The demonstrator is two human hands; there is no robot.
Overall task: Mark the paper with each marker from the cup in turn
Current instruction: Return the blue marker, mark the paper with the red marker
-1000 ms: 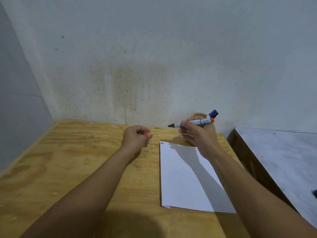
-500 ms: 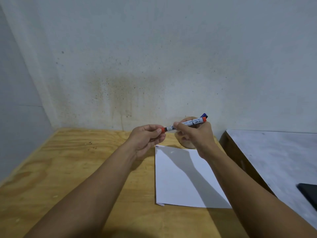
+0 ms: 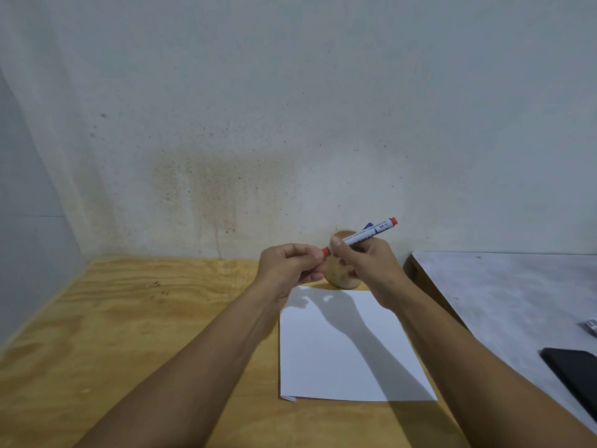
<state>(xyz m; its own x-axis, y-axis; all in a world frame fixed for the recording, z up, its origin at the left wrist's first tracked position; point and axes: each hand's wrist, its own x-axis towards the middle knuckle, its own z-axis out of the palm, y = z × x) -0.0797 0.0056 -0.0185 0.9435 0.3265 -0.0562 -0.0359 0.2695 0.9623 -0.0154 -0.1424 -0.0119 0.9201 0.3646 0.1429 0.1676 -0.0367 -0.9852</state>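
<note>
My right hand (image 3: 365, 266) holds a white marker with red ends (image 3: 366, 236), tilted up to the right, above the far edge of the white paper (image 3: 342, 347). My left hand (image 3: 287, 265) pinches the marker's red cap (image 3: 325, 252) at its lower left end. Behind both hands a tan cup (image 3: 339, 276) stands against the wall, mostly hidden. A blue marker tip (image 3: 368, 226) pokes out behind the red one. Any marks at the paper's far left corner are hidden by my left hand.
The paper lies on a plywood table (image 3: 129, 318) set in a wall corner. To the right is a grey table (image 3: 504, 292) with a black flat object (image 3: 575, 373) and a small silvery item (image 3: 589, 326) at the frame edge.
My left hand brought the red cap over to the marker's tip and now has it on the tip. The bare black tip seen earlier is covered. The marker has tilted up more steeply.
</note>
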